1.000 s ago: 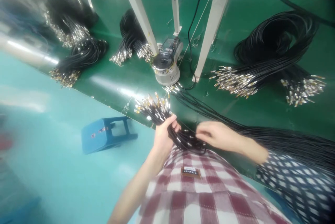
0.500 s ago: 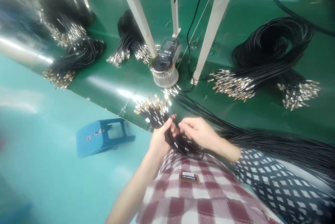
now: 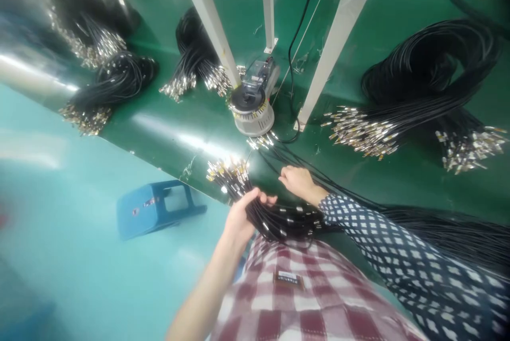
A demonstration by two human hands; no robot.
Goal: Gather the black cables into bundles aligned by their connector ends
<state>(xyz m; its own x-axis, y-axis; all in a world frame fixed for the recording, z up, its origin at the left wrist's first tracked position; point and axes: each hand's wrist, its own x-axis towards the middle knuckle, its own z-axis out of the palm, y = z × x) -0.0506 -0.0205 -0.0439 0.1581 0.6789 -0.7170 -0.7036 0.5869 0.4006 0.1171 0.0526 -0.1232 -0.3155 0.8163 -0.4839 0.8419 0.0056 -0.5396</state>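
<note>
The loose cables (image 3: 450, 229) lie along the far side of the right hand (image 3: 297, 181), which is the nearer of the two. Their metal tips (image 3: 261, 142) sit ahead and to the left of that hand, just below the grey device (image 3: 254, 112) on the counter (image 3: 418, 184). From there their long axis slants back to the right, past the knuckles and out beyond the sleeve (image 3: 382, 237), where they fan into a broad spread. The right hand's fingers are curled together; whether a cable is pinched between them cannot be told.

The left hand (image 3: 244, 212) is closed around the black cable bundle (image 3: 287, 221), thumb uppermost. The bundle's tipped ends point forward and left of this hand, while its body bends back and to the right, beside the checked apron (image 3: 295, 298) and under the right forearm.

Compared with half a second ago, the right hand has left the left hand's fingertips and reached forward, opening a clear gap between the two, and more of the sleeve shows over the bundle. The left hand has kept its grip.
</note>
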